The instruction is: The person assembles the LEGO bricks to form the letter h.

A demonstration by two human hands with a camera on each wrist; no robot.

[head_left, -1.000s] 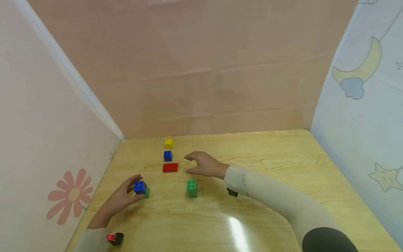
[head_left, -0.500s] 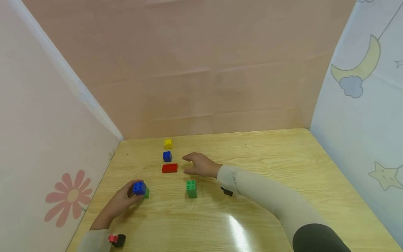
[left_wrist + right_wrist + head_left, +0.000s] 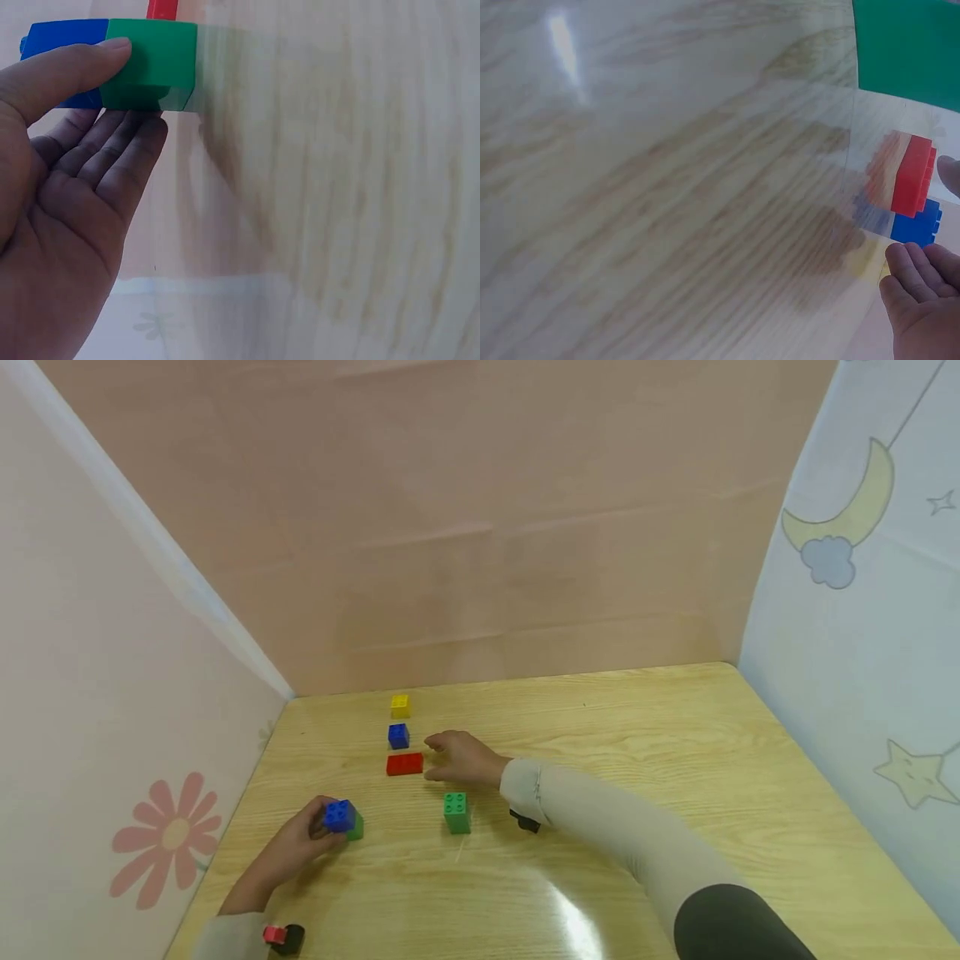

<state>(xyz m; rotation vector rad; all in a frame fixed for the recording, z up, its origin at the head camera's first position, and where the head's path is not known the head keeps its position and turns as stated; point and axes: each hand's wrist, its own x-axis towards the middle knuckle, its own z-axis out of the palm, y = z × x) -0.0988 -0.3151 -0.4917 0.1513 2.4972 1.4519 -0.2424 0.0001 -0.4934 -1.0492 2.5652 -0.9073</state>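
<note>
My left hand (image 3: 294, 847) pinches a small stack, a blue brick (image 3: 340, 815) on a green brick (image 3: 357, 827). In the left wrist view the thumb (image 3: 101, 60) lies across the seam of the two, with the other fingers on the opposite side. My right hand (image 3: 467, 758) is spread with a gap between thumb and fingers, its tips right by the right end of a flat red brick (image 3: 405, 764). Nothing is held in it. Behind the red brick sits a second blue brick (image 3: 398, 736). A tall green brick (image 3: 457, 812) stands in front of the right hand.
A yellow brick (image 3: 400, 706) sits at the back of the row, near the far edge of the wooden table (image 3: 637, 735). Printed side panels (image 3: 862, 652) and a plain back panel (image 3: 487, 527) enclose the table.
My right hand has moved left, up to the red brick's end. The left fingers have closed on the blue-and-green stack, which has shifted slightly right.
</note>
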